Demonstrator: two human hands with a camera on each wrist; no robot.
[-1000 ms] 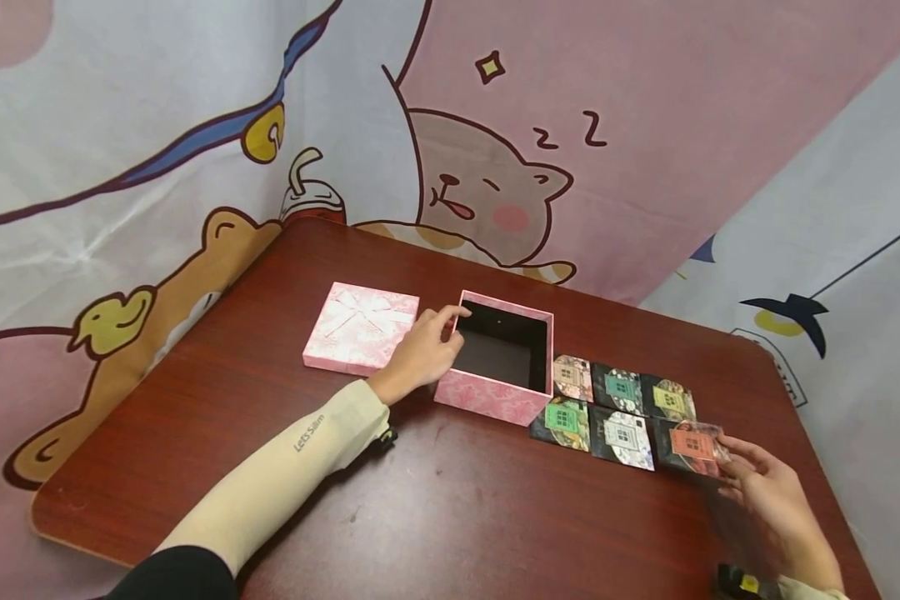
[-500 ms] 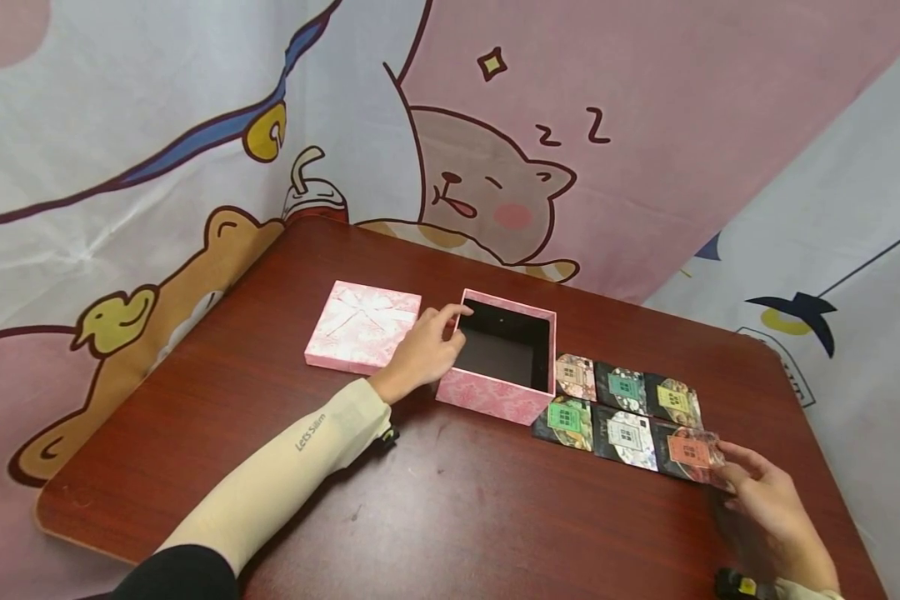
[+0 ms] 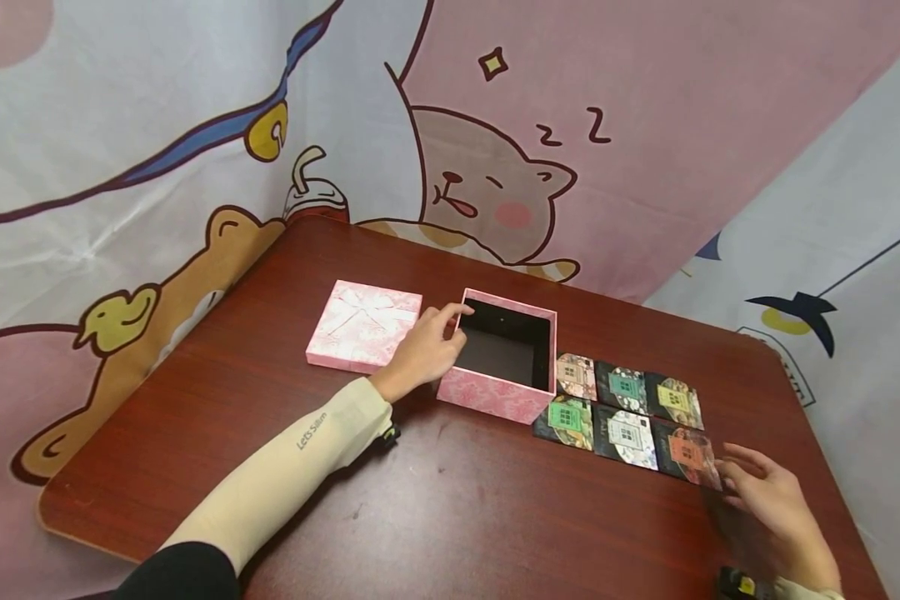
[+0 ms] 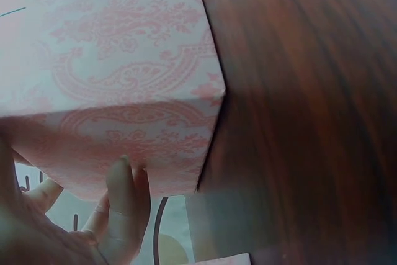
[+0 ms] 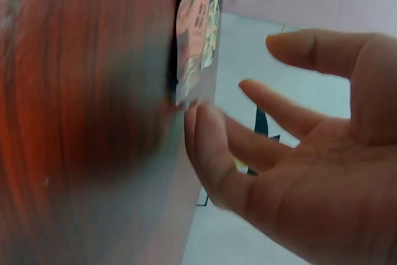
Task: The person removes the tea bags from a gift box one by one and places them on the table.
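My left hand [image 3: 426, 346] is at the left wall of an open pink patterned box [image 3: 492, 396], its index finger over the rim. The left wrist view shows its fingers [image 4: 121, 203] against the box's outer side [image 4: 130, 134]. The box's dark inside shows no contents. My right hand [image 3: 772, 492] is beside a flat dark packet with an orange label [image 3: 686, 452], which lies at the right end of the front row. In the right wrist view its thumb is spread away and its lower fingertips [image 5: 205, 119] are right at the packet's corner [image 5: 188, 94].
Left of the box lies its pink lid [image 3: 363, 325] with a white ribbon bow. Several other packets, among them a white one [image 3: 625, 435], a green one [image 3: 566, 421] and a yellow one [image 3: 675, 400], lie in two rows right of the box. A printed curtain [image 3: 480, 183] hangs behind the table [image 3: 450, 508].
The orange-labelled packet, pinched in my right hand before, came down against the white one and was let go. My left hand has stayed at the box.
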